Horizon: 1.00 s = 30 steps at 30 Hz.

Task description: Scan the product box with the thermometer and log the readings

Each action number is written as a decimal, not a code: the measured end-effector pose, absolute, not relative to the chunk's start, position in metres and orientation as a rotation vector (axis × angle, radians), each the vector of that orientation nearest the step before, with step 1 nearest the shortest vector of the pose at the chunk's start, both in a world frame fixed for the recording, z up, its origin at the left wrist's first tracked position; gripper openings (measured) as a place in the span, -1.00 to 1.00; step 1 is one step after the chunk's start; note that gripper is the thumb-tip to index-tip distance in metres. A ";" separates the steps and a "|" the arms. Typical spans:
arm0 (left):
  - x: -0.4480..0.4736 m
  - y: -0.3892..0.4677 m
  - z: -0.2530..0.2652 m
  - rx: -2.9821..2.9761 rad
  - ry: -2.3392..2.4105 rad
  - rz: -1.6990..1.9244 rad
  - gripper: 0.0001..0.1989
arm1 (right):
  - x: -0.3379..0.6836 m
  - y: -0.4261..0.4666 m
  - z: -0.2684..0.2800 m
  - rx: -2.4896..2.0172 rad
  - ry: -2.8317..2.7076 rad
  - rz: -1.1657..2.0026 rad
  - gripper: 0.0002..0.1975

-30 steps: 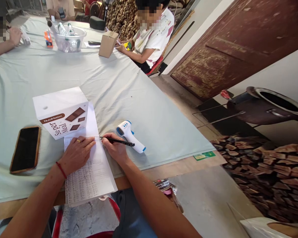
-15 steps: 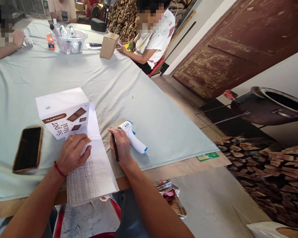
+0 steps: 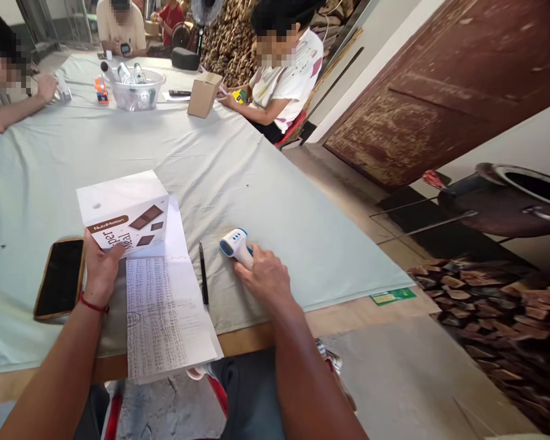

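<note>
My left hand (image 3: 101, 264) grips the near lower corner of a white box (image 3: 123, 198) printed "NutriMotion", its thumb on the printed face. My right hand (image 3: 266, 276) is closed around the handle of a white and blue infrared thermometer (image 3: 233, 240) lying on the cloth. Between the hands, a handwritten notebook (image 3: 167, 311) lies open, its near end over the table edge and its far page partly behind the box. A black pen (image 3: 203, 273) rests on the cloth just right of the notebook. To the left of the box lies a phone (image 3: 60, 278) in a brown-edged case.
A pale cloth (image 3: 238, 159) covers the table. Farther back stand a cardboard box (image 3: 204, 95), a clear basin (image 3: 135, 98) of bottles and an orange tape dispenser (image 3: 101, 91). Other people sit around the table. Firewood (image 3: 490, 318) is stacked on the right.
My right hand has let go of the pen, now on the cloth, and taken the thermometer's handle. My left hand has moved off the notebook onto the white box.
</note>
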<state>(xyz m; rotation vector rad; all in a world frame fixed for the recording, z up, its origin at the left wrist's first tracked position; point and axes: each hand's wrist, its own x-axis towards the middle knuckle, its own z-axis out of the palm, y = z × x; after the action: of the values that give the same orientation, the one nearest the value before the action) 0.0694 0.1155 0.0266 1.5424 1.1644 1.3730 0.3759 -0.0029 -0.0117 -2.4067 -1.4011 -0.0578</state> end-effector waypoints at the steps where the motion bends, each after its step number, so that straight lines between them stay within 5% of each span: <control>1: 0.070 0.117 0.029 1.444 1.125 1.349 -0.35 | 0.379 -0.003 -0.012 -2.417 -1.406 0.020 -0.58; 14: 0.069 0.112 0.036 1.153 1.265 1.521 -0.43 | 0.228 0.018 0.038 -1.164 -0.941 1.039 -0.69; 30: 0.069 0.106 0.044 1.142 1.220 1.328 -0.22 | 0.217 0.032 0.065 -1.040 -0.793 1.177 -0.71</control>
<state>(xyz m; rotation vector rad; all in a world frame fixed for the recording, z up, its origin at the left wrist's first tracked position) 0.0693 0.1065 0.0441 1.1418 1.2205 1.3283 0.2167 0.0324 0.0646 -1.0404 -0.7933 1.1769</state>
